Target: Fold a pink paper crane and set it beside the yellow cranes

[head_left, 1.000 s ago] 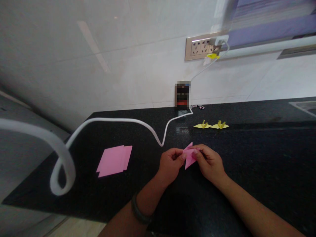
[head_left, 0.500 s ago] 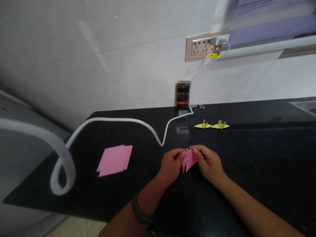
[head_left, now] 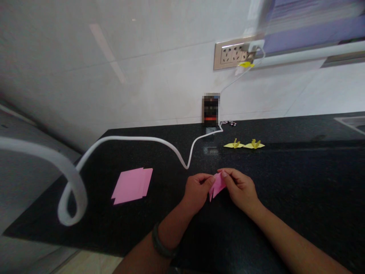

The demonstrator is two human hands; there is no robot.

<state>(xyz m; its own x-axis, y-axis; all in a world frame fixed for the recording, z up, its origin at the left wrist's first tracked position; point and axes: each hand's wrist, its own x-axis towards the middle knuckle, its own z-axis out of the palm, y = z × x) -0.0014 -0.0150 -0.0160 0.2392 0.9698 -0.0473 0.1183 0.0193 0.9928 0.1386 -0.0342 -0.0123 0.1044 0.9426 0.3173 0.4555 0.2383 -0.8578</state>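
Between my two hands is a small piece of folded pink origami paper (head_left: 218, 185), with two pointed flaps hanging toward me. My left hand (head_left: 199, 191) pinches its left edge between thumb and fingers. At the upper right corner, the thumb and forefinger of my right hand (head_left: 240, 187) press on it. Parts of the folds are hidden behind my fingers. Beyond my right hand, two yellow paper cranes (head_left: 244, 144) stand side by side. Flat pink paper sheets (head_left: 131, 185) lie overlapping to the left of my hands.
A white cable (head_left: 148, 138) loops across the dark countertop (head_left: 168, 152) from the left to a phone (head_left: 211, 110) leaning on the wall. A charger (head_left: 252, 46) sits in the wall socket (head_left: 228, 54). A sink edge (head_left: 349, 123) shows at far right.
The folded pink paper has shifted slightly left and tilted, its points swinging a little to the left. Both hands keep their pinch; the sheets and cranes stay put.
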